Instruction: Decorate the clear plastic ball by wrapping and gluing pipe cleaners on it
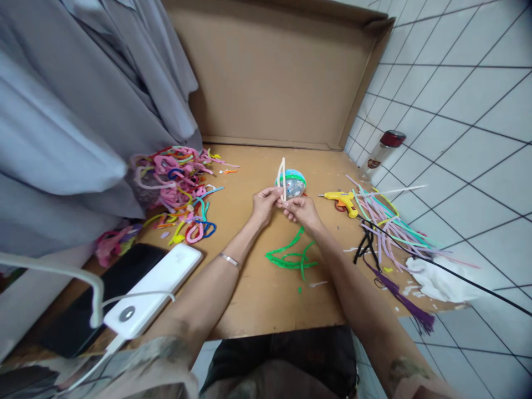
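Note:
Between both hands stands a cream pipe cleaner [281,173], bent into a narrow upright loop. My left hand [264,204] pinches its lower end from the left. My right hand [301,210] has its fingers closed on the bottom of the same piece, close beside the left fingertips. Just behind them sits a round, clear ball-like object [295,187] with a green band and a blue top, partly hidden by the loop and fingers. Several green pipe cleaners [286,261] lie on the table below my right hand.
Tangled pink and coloured pipe cleaners [174,177] are piled at left. A white power bank [155,288] lies over a black phone-like slab [78,316]. At right are a yellow glue gun [341,200], straight pipe cleaners [384,221], a purple tassel [399,293] and a red-lidded bottle [382,152].

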Motion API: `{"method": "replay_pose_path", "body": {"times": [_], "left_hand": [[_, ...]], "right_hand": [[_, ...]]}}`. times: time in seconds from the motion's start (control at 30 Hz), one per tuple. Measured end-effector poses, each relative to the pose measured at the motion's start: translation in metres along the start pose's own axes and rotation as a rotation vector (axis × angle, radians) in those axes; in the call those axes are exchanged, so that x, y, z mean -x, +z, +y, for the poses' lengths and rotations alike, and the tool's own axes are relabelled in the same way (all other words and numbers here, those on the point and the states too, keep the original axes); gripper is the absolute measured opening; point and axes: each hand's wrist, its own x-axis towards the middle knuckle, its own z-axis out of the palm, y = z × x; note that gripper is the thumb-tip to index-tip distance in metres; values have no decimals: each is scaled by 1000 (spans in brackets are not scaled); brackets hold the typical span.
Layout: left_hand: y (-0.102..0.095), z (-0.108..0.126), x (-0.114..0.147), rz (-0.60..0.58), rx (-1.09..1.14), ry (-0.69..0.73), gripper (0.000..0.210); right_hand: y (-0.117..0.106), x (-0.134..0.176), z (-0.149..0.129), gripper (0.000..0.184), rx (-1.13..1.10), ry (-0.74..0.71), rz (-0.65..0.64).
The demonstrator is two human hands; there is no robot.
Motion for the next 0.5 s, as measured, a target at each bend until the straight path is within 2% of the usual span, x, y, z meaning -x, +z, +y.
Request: {"method": "replay_pose_path", "body": {"times": [0.13, 0.27, 0.4, 0.5], "left_hand": [[-1, -1, 0, -12, 13, -12, 40], [-3, 1, -2, -8, 31, -32, 34], [-8, 7, -5, 31, 117, -40, 33], [-13, 11, -10, 90, 193, -46, 31]], "right_hand": [[2, -2, 3, 17, 158, -109, 4], [-5, 0, -1, 16, 509, -280, -99], [-19, 3, -6, 20, 895, -245, -156], [-30, 2, -8, 19, 915, -189, -202]]}}
